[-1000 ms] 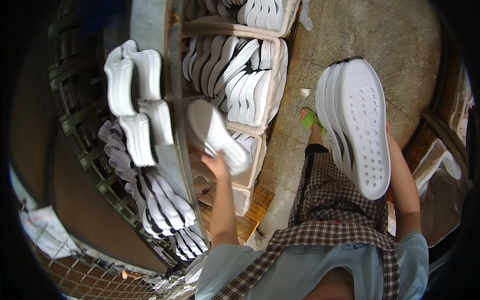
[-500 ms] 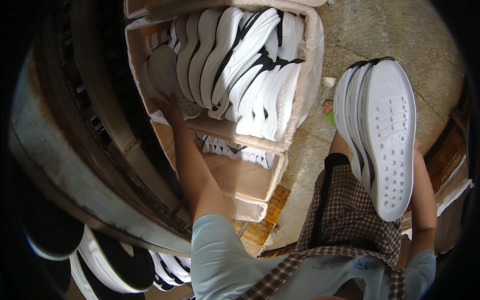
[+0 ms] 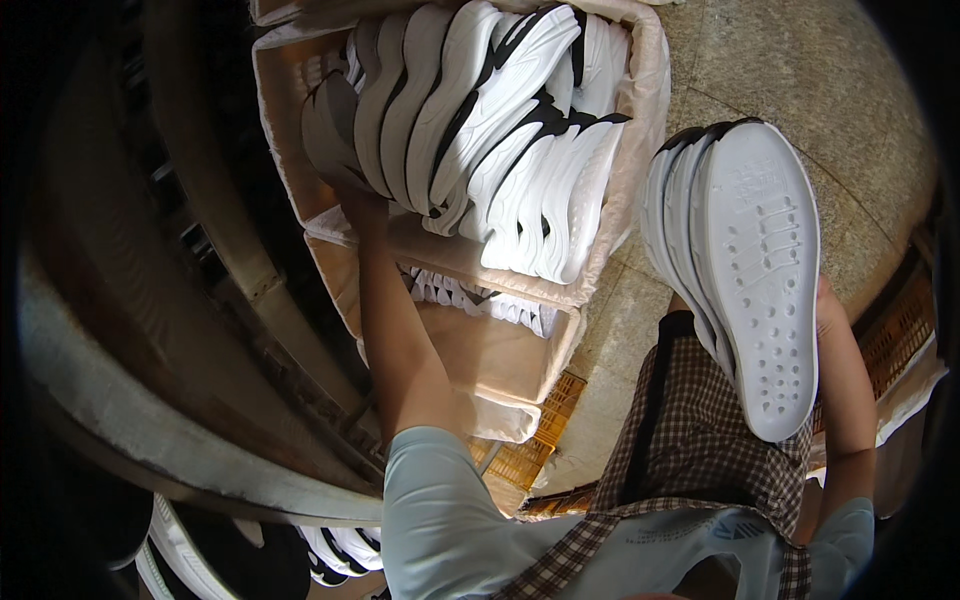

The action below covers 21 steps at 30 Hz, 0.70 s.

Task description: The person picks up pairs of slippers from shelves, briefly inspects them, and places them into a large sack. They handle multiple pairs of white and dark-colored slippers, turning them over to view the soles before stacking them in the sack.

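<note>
My left hand reaches into a cloth-lined basket. It is closed at the lower end of a shaded shoe sole at the left end of the row; its fingertips are lost in shadow. Beside it, white shoe soles with black parts stand on edge, packed together. On the right, my right hand grips a stack of several white soles from its right side. The front sole shows its face dotted with small holes; most of my fingers are hidden behind the stack.
A second lined basket with more soles adjoins the first on the near side. Yellow plastic crates show below it. Curved metal rails run along the left, with more shoe soles at the lower left. Stone floor lies beyond.
My left hand has shifted slightly right, and the sole beside it has turned up against the row, so its holed face no longer shows. The stack in my right hand has moved slightly left.
</note>
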Each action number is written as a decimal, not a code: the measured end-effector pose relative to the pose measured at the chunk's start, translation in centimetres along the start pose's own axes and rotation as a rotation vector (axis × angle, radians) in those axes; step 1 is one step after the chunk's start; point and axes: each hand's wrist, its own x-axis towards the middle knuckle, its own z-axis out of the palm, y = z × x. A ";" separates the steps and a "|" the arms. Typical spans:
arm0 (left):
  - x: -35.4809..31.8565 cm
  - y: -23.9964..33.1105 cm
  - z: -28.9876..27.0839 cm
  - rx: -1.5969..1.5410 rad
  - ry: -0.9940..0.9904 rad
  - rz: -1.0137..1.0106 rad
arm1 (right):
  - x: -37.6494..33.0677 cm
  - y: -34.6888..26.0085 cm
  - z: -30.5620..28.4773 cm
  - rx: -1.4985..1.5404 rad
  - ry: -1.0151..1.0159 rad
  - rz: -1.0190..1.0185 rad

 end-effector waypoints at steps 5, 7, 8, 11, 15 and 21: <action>-4.2 6.8 -4.0 -0.352 0.060 -0.274 | 0.4 -1.4 4.3 -0.050 -0.128 -0.027; -6.9 12.9 -6.7 -0.412 0.201 -0.338 | 0.2 -2.6 7.3 -0.067 -0.251 -0.055; -9.0 16.2 -8.6 -0.363 0.213 -0.353 | -0.5 -3.2 9.1 -0.069 -0.296 -0.055; -13.6 24.5 -13.7 -1.228 0.035 -0.700 | -1.5 -6.8 13.7 -0.076 -0.520 -0.040; -16.2 29.0 -16.7 -1.642 -0.568 -0.659 | -2.4 -8.6 21.3 -0.363 -0.763 -0.376; -17.4 25.9 -20.0 -1.645 -0.499 -0.727 | -3.2 -8.6 28.8 -0.163 -0.870 -0.445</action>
